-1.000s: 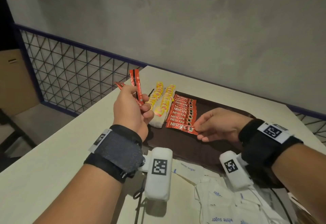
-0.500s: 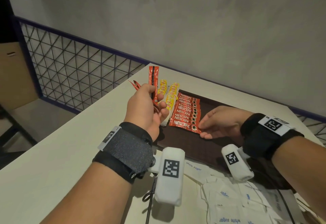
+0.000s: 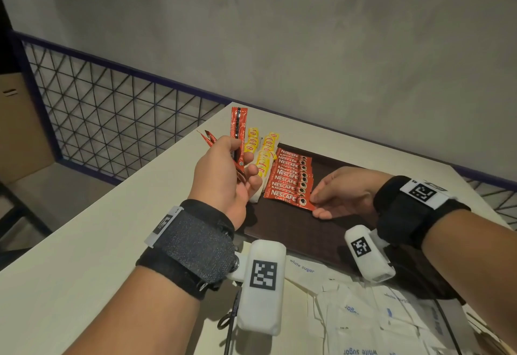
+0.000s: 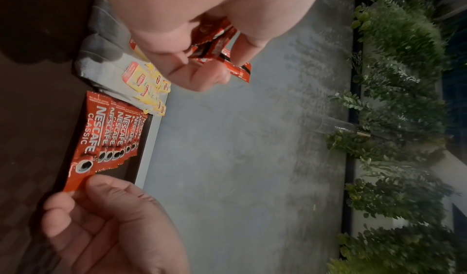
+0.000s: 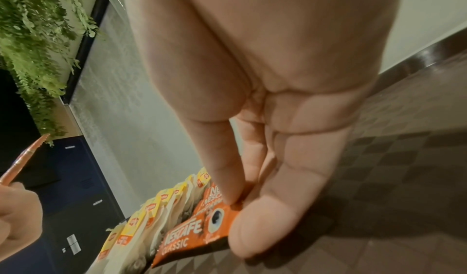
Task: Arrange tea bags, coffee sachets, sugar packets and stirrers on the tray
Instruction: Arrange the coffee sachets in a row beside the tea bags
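A dark brown tray lies on the white table. On it sits a row of red coffee sachets, with yellow-tagged tea bags to their left. My left hand hovers over the tray's left edge and grips a few more coffee sachets upright. My right hand pinches the right end of the nearest sachet between thumb and forefinger, flat on the tray.
White sugar packets lie heaped on the table in front of the tray. A black cord hangs at the near edge. A wire-mesh railing runs beyond the table's left edge, and a grey wall stands behind.
My left hand with its sachets has drifted slightly right, nearer the tea bags. My right hand has stayed at the end of the nearest sachet.
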{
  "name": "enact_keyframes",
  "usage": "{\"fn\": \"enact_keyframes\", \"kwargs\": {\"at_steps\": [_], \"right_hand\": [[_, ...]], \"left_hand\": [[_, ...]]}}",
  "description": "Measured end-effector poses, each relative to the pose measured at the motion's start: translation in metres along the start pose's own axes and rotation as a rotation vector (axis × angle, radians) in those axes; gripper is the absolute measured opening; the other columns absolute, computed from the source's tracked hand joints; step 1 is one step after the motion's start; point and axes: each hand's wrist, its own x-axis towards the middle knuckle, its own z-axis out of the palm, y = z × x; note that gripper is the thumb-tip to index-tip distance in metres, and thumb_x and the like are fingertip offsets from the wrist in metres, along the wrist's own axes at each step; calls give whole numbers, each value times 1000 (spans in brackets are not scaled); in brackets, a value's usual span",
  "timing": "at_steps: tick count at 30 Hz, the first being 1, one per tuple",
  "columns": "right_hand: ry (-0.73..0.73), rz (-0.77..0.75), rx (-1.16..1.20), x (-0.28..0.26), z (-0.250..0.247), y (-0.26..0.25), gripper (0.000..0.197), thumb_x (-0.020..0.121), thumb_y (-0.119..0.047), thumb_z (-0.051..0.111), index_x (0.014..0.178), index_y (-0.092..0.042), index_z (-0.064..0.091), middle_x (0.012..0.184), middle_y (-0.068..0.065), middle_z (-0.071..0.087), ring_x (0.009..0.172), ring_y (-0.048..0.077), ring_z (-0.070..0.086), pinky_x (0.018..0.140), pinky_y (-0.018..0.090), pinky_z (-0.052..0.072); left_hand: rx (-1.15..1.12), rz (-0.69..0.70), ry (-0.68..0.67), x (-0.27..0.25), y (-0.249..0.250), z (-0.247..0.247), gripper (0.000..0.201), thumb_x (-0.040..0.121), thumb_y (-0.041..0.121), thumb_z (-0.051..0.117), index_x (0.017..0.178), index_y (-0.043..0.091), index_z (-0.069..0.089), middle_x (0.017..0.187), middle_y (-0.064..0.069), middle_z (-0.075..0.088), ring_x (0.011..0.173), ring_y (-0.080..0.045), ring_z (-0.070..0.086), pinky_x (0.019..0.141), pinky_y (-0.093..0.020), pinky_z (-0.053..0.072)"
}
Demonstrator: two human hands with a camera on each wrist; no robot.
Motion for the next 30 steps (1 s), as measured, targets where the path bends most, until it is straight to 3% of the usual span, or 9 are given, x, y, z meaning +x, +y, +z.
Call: {"fn": "enact_keyframes", "kwargs": {"at_steps": [4, 10, 18, 23, 27, 30], "right_hand": [[3, -22, -22, 1, 2, -4, 18, 95, 2, 64, 112, 2, 61, 103, 27, 72, 77, 27, 74, 67, 33, 63], [1, -51, -31, -4, 2, -6, 9, 95, 1, 64, 102, -1, 59, 113, 31, 70, 85, 32, 73, 83, 39, 61], [42, -93, -129, -9, 0, -4, 11, 93, 4, 65, 99, -2, 59, 106, 29, 73, 87, 34, 76, 76, 38, 63], [156, -138, -300, -3, -6, 2, 15, 91, -4, 72, 103, -5, 63, 94, 18, 75, 71, 22, 73, 64, 30, 62], [192, -115, -315, 1, -9, 5, 19, 91, -5, 72, 108, -6, 62, 100, 18, 73, 72, 21, 71, 65, 30, 63], [193, -110, -317, 3, -10, 1, 16, 92, -4, 70, 107, -7, 63, 95, 15, 72, 71, 19, 70, 65, 28, 62]], "left_hand": [[3, 6, -15, 0, -1, 1, 15, 100, 21, 54, 94, 9, 60, 74, -3, 56, 49, -9, 49, 39, -20, 41], [-37, -87, -106, -1, -1, 1, 12, 99, 18, 56, 95, 7, 61, 72, -3, 58, 50, -8, 49, 38, -19, 41], [2, -97, -120, 1, -4, 0, 14, 98, 19, 58, 97, 5, 60, 67, -1, 57, 50, -8, 50, 39, -19, 42], [-1, -83, -104, 1, -4, 0, 14, 99, 19, 57, 97, 6, 60, 68, -2, 58, 49, -8, 51, 38, -19, 41], [7, -74, -97, 1, -5, 1, 13, 99, 19, 58, 95, 6, 61, 69, -2, 58, 49, -8, 51, 38, -19, 41], [17, -72, -91, 0, -6, 1, 13, 99, 19, 58, 94, 6, 61, 70, -3, 58, 50, -8, 50, 38, -19, 41]]}}
